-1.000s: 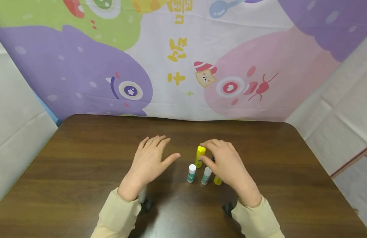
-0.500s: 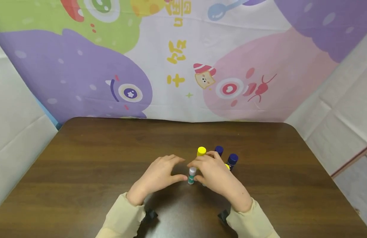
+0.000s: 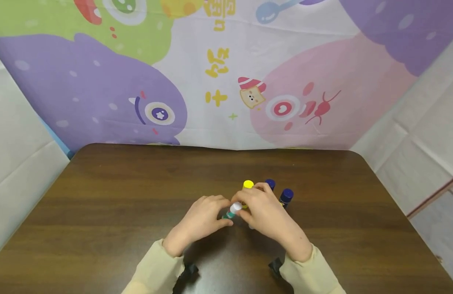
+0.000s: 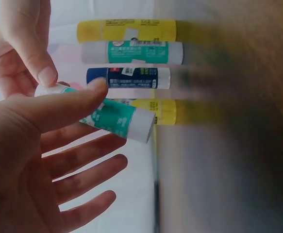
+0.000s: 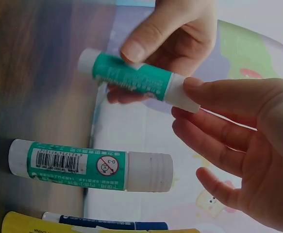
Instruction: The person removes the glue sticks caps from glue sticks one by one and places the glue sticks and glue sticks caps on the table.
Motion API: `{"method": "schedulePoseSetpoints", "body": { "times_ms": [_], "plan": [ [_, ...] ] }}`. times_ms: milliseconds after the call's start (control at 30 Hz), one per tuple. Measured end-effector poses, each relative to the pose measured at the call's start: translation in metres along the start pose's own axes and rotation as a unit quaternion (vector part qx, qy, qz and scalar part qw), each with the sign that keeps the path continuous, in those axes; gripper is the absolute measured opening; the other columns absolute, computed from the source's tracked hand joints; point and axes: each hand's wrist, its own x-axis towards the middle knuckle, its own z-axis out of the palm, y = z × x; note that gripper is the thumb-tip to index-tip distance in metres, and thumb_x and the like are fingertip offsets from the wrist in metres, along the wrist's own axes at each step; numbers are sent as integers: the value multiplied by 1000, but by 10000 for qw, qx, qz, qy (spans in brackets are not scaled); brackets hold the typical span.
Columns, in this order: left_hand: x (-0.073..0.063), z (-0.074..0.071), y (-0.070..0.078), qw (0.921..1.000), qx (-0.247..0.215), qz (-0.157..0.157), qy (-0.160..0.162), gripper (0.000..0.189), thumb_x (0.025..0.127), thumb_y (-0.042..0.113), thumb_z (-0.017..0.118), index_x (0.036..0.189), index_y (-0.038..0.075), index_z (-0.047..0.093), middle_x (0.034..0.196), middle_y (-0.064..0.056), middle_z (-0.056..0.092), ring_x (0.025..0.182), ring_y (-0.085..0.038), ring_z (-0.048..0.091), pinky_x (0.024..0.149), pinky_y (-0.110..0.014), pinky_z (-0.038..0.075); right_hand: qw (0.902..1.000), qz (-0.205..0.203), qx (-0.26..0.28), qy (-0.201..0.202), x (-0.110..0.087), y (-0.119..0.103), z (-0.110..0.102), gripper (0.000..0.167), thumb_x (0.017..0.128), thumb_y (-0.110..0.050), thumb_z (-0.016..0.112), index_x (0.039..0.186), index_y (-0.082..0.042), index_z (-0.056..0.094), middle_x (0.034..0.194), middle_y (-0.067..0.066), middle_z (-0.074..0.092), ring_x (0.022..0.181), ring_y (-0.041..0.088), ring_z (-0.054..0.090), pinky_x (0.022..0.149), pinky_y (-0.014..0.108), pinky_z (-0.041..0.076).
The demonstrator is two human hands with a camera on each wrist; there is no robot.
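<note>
A glue stick (image 3: pixel 231 212) with a green label and white ends is tilted between my two hands, raised off the table. My left hand (image 3: pixel 201 218) pinches its green body between thumb and fingers; the other fingers spread out straight in the left wrist view. At the white cap end, my right hand (image 3: pixel 266 213) pinches with thumb and fingertips. Another green-labelled glue stick (image 5: pixel 78 165) stands upright below my right hand in the right wrist view. In the head view that hand hides part of the group behind it.
Several more glue sticks stand close by: a yellow one (image 3: pixel 248 185) behind the hands, and two dark blue ones (image 3: pixel 270 184) at the right. The left wrist view shows another yellow glue stick (image 4: pixel 131 30). A printed cloth (image 3: pixel 211 122) hangs behind the brown table (image 3: pixel 119 183).
Both hands have come together from apart. The green-labelled glue stick, upright on the table half a second ago, is now pinched by both hands, lifted and tilted.
</note>
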Motion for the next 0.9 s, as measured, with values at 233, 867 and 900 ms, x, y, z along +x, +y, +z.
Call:
{"method": "schedulePoseSetpoints", "body": {
  "times_ms": [233, 867, 900],
  "plan": [
    [-2, -13, 0, 9991, 258, -101, 333, 25, 72, 28, 76, 91, 16, 67, 89, 7, 63, 78, -11, 59, 73, -33, 45, 9995, 134, 230, 171, 1, 0, -1, 21, 74, -20, 75, 91, -15, 62, 82, -10, 64, 75, 7, 60, 92, 38, 33],
    [-14, -56, 14, 9760, 17, 407, 2141, 26, 70, 21, 78, 94, 18, 69, 84, 11, 65, 74, -6, 57, 70, -26, 44, 9625, 518, 2426, 1097, 0, -6, -13, 26, 76, -14, 72, 99, -13, 60, 90, -6, 61, 76, 5, 60, 69, 23, 51],
    [-13, -56, 15, 9749, -5, 455, 2178, 26, 70, 21, 78, 94, 18, 70, 84, 11, 65, 74, -6, 57, 70, -26, 43, 9591, 546, 2526, 1158, 0, -6, -14, 26, 76, -15, 73, 99, -13, 61, 89, -6, 61, 75, 5, 60, 69, 24, 51]
  ]
}}
